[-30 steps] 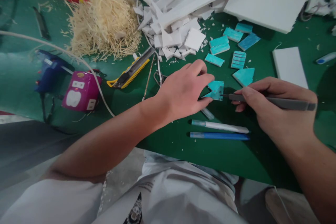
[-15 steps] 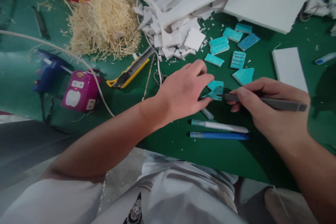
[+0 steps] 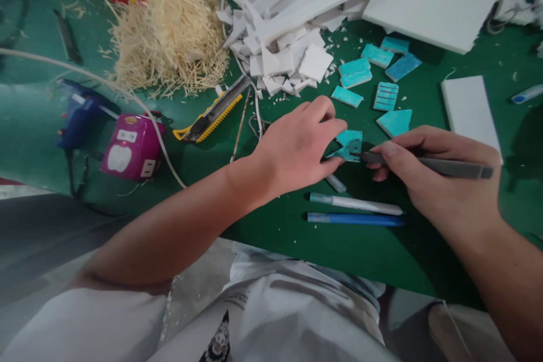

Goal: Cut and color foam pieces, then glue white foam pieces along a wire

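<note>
My left hand [image 3: 297, 144] pinches a small turquoise-painted foam piece [image 3: 353, 144] against the table, thumb and fingers at its left side. Dark marks show on that piece's face. A slim grey marker pen [image 3: 445, 167] lies in my right hand [image 3: 441, 181], gripped between thumb and fingers. Its tip points left and meets the right edge of the piece, as far as I can see. Just above both hands lie several other turquoise pieces, among them a striped one [image 3: 386, 96] and a pointed one [image 3: 395, 123]. Below them rest a white marker [image 3: 356, 203] and a blue marker [image 3: 355, 219].
A yellow box cutter [image 3: 212, 113] lies left of my hands. Further left are a pink power adapter [image 3: 129, 147] and a blue glue gun [image 3: 80, 116]. Wood shavings [image 3: 169, 34], white foam scraps [image 3: 292, 56] and a large foam board [image 3: 428, 0] fill the far side.
Additional dark marks appear on the turquoise foam piece near its right edge. The pen has shifted very slightly; both hands stay in nearly the same place.
</note>
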Tool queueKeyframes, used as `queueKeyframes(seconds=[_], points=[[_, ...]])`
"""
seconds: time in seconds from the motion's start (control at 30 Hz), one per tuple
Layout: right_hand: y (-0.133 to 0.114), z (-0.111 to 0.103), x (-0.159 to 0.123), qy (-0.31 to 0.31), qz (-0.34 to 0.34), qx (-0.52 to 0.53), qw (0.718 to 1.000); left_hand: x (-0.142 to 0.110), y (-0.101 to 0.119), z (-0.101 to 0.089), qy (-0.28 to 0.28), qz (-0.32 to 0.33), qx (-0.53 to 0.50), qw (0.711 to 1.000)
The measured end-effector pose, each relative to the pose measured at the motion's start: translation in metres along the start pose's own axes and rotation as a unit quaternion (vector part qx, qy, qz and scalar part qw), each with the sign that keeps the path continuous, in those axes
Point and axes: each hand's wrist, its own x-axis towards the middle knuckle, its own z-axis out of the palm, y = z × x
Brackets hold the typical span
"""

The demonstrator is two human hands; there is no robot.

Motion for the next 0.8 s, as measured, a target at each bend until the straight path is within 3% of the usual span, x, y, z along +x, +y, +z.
queueKeyframes(seconds=[0.13, 0.3, 0.8], points=[[0.000, 0.001, -0.001, 0.005, 0.006, 0.025, 1.000, 0.000, -0.001, 0.000, 0.004, 0.003, 0.000, 1.000], [0.001, 0.004, 0.004, 0.055, -0.003, 0.028, 0.998, -0.002, 0.000, 0.000, -0.001, 0.003, -0.002, 1.000], [0.006, 0.006, 0.008, 0.055, -0.018, -0.006, 0.998, -0.002, -0.001, 0.000, 0.007, 0.015, 0.000, 1.000]])
